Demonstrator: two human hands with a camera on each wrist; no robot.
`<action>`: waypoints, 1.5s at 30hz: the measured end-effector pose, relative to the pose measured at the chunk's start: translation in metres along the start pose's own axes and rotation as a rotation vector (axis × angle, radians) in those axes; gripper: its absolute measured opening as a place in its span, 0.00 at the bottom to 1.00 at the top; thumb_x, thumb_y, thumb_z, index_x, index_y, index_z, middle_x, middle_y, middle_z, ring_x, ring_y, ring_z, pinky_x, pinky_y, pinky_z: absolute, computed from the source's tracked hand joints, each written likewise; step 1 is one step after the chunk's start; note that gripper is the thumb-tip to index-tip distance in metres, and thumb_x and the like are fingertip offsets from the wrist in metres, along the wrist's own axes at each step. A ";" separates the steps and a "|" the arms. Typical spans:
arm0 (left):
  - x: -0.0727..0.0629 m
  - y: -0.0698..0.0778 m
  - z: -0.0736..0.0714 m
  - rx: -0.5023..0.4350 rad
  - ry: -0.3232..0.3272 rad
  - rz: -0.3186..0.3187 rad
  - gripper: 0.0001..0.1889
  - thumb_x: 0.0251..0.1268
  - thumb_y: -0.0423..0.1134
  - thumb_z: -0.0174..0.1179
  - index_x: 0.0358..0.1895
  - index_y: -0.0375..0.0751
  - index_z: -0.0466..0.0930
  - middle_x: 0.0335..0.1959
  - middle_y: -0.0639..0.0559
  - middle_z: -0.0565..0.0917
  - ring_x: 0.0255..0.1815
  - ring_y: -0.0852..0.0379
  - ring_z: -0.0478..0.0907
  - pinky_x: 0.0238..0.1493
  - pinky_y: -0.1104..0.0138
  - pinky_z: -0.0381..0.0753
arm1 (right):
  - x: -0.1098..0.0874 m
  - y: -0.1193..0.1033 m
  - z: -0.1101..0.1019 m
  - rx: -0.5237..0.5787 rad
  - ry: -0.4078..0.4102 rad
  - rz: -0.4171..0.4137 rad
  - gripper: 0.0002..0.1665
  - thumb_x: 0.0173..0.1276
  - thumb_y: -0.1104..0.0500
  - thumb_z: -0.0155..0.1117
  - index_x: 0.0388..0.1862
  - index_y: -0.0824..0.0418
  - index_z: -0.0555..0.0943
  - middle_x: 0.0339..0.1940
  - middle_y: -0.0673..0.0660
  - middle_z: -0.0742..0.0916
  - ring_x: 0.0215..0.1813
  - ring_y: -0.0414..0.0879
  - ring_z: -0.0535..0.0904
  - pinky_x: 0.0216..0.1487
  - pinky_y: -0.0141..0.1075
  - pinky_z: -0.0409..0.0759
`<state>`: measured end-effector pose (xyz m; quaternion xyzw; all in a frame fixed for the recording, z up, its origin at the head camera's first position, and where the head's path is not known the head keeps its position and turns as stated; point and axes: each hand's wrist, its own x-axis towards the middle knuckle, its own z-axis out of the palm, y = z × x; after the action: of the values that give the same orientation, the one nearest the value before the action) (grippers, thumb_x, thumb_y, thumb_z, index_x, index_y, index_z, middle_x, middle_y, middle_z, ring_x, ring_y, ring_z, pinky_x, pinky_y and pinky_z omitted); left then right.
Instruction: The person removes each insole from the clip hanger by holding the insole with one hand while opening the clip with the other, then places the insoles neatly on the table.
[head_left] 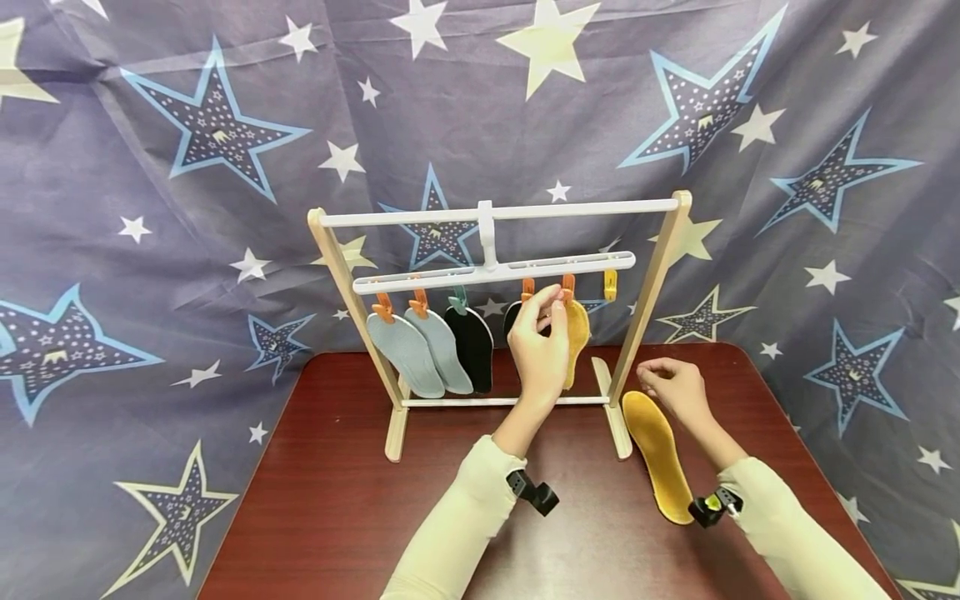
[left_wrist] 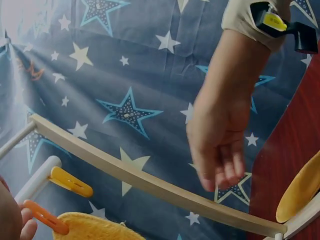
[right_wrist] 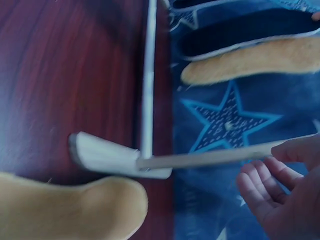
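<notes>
My left hand [head_left: 542, 350] is raised to the white hanger bar [head_left: 450, 279], its thumb and fingers pinching the end of an orange clip [left_wrist: 46, 217]. From this clip hangs a yellow insole [head_left: 577, 342]. My right hand [head_left: 678, 390] hovers right of the rack, fingers loosely bent with nothing between them. Below it a second yellow insole [head_left: 660, 458] lies on the table. Left of the left hand hang two grey-blue insoles [head_left: 405, 354] and a black insole [head_left: 471, 350]. Another black insole [right_wrist: 245, 32] hangs beside the yellow one, partly hidden by the hand in the head view.
A wooden rack [head_left: 651, 292] with a white top rail [head_left: 585, 208] carries the hanger. A yellow clip [head_left: 611, 285] hangs at the bar's right end, holding nothing. The rack's feet stand on the dark red table [head_left: 337, 500]. A star-patterned cloth [head_left: 150, 225] hangs behind.
</notes>
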<state>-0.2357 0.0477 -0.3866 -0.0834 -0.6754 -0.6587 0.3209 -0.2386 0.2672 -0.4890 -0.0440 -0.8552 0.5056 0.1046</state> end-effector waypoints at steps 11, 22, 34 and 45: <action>0.001 0.004 0.002 0.007 -0.097 -0.041 0.19 0.71 0.29 0.56 0.62 0.31 0.80 0.60 0.40 0.85 0.64 0.48 0.82 0.66 0.62 0.81 | -0.017 -0.067 0.006 0.134 -0.017 -0.284 0.13 0.68 0.72 0.65 0.48 0.80 0.83 0.38 0.79 0.87 0.32 0.25 0.82 0.34 0.17 0.79; 0.011 0.006 0.006 0.067 -0.174 -0.112 0.21 0.72 0.32 0.54 0.66 0.31 0.77 0.63 0.39 0.83 0.67 0.49 0.79 0.70 0.63 0.77 | 0.006 -0.048 0.027 0.286 -0.150 -0.320 0.20 0.73 0.65 0.64 0.61 0.72 0.81 0.50 0.64 0.90 0.47 0.30 0.86 0.47 0.20 0.82; 0.024 0.001 0.010 0.137 -0.204 -0.160 0.19 0.73 0.34 0.55 0.63 0.32 0.79 0.61 0.39 0.84 0.65 0.47 0.81 0.69 0.60 0.79 | 0.013 -0.061 0.039 0.330 -0.159 -0.255 0.20 0.73 0.66 0.63 0.62 0.74 0.79 0.56 0.77 0.84 0.47 0.27 0.84 0.48 0.19 0.81; 0.028 -0.005 0.007 0.127 -0.246 -0.176 0.19 0.73 0.36 0.56 0.63 0.36 0.80 0.61 0.41 0.85 0.64 0.48 0.81 0.69 0.60 0.78 | 0.014 -0.064 0.044 0.325 -0.144 -0.234 0.17 0.72 0.67 0.65 0.56 0.75 0.82 0.51 0.76 0.86 0.42 0.30 0.84 0.45 0.19 0.81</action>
<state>-0.2627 0.0448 -0.3748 -0.0837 -0.7545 -0.6251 0.1813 -0.2604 0.2009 -0.4517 0.1093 -0.7669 0.6233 0.1069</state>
